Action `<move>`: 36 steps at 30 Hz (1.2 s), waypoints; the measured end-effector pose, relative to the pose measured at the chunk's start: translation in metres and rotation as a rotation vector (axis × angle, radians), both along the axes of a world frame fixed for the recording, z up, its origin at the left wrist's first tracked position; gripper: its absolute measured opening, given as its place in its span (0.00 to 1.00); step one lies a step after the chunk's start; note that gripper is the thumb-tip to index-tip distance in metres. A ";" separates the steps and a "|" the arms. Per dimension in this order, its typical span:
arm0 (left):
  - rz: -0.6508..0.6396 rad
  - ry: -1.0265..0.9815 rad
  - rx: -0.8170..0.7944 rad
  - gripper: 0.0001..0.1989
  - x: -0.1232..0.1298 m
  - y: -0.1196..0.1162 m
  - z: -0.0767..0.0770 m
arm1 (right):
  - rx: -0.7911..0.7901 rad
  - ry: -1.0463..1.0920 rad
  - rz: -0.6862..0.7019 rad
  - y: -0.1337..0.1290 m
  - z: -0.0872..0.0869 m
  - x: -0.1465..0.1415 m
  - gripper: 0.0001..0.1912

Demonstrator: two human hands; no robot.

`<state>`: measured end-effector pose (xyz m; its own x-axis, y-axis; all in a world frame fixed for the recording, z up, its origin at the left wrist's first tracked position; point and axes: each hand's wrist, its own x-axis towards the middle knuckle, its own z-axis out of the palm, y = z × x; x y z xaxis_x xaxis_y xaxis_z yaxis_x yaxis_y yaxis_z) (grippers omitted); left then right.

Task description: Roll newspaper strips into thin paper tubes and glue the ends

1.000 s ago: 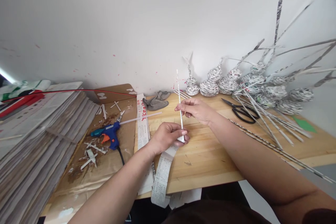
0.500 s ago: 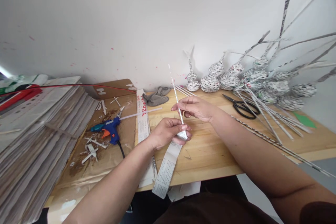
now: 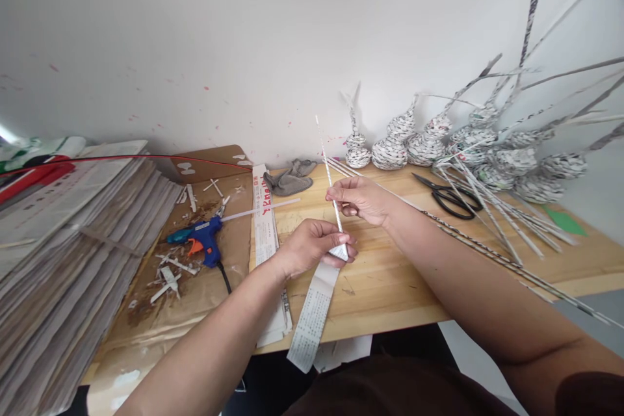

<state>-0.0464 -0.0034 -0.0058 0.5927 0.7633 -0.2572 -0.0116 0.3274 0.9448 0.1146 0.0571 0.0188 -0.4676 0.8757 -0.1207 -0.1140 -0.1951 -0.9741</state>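
Leaning further left, the paper stick [image 3: 327, 169] rises mid-frame, pinched by my left hand [image 3: 311, 248] below and right hand [image 3: 364, 200] above.

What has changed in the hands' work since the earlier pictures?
The thin, white printed-paper tube, nearly upright before, now leans further left. Nothing was newly grasped or released: the left hand and right hand still hold it. The blue glue gun with orange trigger and black scissors stayed in place.

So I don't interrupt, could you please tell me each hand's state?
Left hand: closed on the printed paper strip.
Right hand: closed, pinching the paper tube.
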 end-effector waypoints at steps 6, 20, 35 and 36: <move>0.020 0.000 0.023 0.18 0.000 0.000 0.000 | 0.157 -0.103 0.080 -0.001 0.004 0.005 0.15; 0.031 0.027 0.052 0.17 0.001 0.000 -0.001 | 0.175 -0.115 0.036 0.000 0.005 0.005 0.14; 0.037 0.017 0.053 0.17 0.000 0.000 0.002 | 0.170 -0.142 0.093 0.000 0.005 0.006 0.15; 0.045 0.015 0.051 0.18 0.000 0.000 0.002 | 0.175 -0.164 0.144 0.000 0.005 0.007 0.15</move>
